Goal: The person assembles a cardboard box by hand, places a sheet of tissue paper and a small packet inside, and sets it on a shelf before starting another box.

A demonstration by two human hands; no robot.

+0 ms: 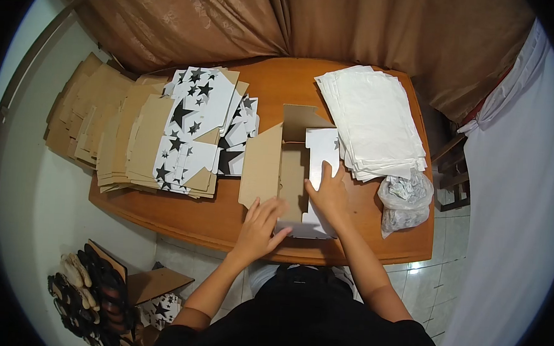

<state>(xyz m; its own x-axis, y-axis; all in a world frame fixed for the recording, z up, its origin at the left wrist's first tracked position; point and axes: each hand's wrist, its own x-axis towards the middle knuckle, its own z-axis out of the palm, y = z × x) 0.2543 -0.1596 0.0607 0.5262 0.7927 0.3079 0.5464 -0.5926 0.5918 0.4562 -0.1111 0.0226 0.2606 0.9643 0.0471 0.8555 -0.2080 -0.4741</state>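
Note:
A cardboard box (pixel 295 180), brown inside and white outside, stands with its top open near the table's front edge. One brown flap (pixel 262 166) spreads to the left and another stands up at the back. My left hand (pixel 263 227) is at the box's front left corner, fingers apart and slightly blurred, with nothing gripped. On the right side, my right hand (pixel 328 191) rests on the white flap (pixel 322 151), its thumb and fingers spread over it.
Flat cardboard pieces (pixel 147 135), some printed with black stars, lie stacked on the wooden table (pixel 362 212) at left. White paper sheets (pixel 377 119) lie at back right, beside a plastic bag (pixel 406 198). Footwear (pixel 95 289) is at lower left.

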